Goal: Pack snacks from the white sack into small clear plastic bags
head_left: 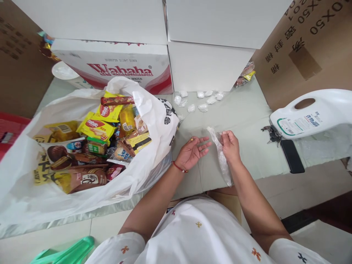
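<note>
Right hand (231, 147): fingers closed, pinching the clear plastic wrapper (224, 168) near its upper end; the wrapper hangs lengthwise toward the table's front edge, between both hands. Left hand (192, 151): open, palm turned up, fingers parted and pointing at the wrapper, just beside it. I observe several small white packets (202, 107) on the table (253, 124) beyond the hands, near the white boxes (203, 68). A white plastic bag (156, 137) of snacks (100, 126) stands open at left. At right, a detergent bottle (308, 115) lies on its side, keys (271, 136) and a black phone (292, 156) beside it.
</note>
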Action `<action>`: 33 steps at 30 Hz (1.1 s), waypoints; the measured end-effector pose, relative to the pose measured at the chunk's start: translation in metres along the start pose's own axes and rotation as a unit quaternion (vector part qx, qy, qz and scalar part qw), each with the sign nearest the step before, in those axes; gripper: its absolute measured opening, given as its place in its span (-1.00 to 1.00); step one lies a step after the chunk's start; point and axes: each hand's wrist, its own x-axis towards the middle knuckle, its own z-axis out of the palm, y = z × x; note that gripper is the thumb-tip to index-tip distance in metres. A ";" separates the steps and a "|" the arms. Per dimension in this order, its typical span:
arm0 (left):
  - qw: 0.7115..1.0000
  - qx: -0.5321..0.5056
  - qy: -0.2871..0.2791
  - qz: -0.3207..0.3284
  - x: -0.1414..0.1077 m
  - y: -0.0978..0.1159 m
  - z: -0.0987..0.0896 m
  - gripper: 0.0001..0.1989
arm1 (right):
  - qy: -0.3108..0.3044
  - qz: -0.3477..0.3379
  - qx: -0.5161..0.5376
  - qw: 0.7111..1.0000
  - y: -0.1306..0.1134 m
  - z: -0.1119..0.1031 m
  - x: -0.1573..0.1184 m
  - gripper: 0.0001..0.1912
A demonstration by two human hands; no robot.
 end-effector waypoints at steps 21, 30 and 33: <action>0.970 0.156 0.158 0.104 0.012 -0.009 0.010 -0.49 | 0.005 -0.071 -0.128 0.989 0.004 0.003 -0.005 -0.59; 0.983 0.181 0.013 -0.011 -0.001 -0.011 0.016 -0.55 | 0.050 -0.050 -0.067 0.995 -0.003 0.003 -0.002 -0.59; 0.994 0.107 0.036 -0.002 -0.003 -0.011 0.014 -0.52 | 0.056 -0.023 -0.008 0.998 -0.007 -0.003 0.001 -0.58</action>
